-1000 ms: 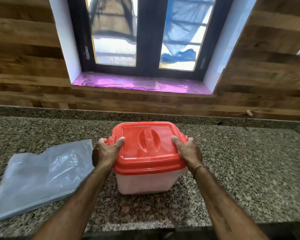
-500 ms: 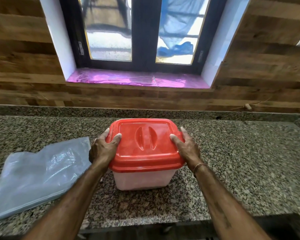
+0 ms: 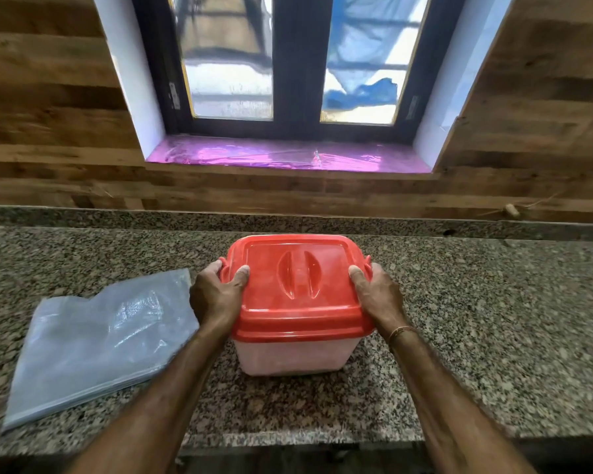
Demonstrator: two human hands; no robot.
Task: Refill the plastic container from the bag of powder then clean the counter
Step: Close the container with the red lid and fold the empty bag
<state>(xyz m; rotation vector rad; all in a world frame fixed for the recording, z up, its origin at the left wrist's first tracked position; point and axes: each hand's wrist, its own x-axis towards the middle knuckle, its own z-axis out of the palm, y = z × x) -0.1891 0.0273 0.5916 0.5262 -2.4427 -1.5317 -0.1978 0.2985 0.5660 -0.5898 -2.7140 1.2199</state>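
Observation:
A translucent plastic container (image 3: 293, 358) with a red lid (image 3: 298, 289) stands on the speckled granite counter (image 3: 476, 330), right in front of me. My left hand (image 3: 216, 295) grips the lid's left edge, thumb on top. My right hand (image 3: 377, 295) grips the lid's right edge the same way. White powder shows faintly through the container's wall. A flat, empty-looking clear plastic bag (image 3: 96, 340) lies on the counter just left of my left hand.
A wood-panelled wall rises behind the counter, with a dark-framed window (image 3: 295, 63) and a pink-covered sill (image 3: 288, 153). A small cork-like object (image 3: 511, 210) sits on the ledge at the far right. The counter's front edge runs below my forearms.
Both hands have shifted slightly on the lid's sides, fingers now curled round its side edges. The container stays in place; the camera view has tilted a little.

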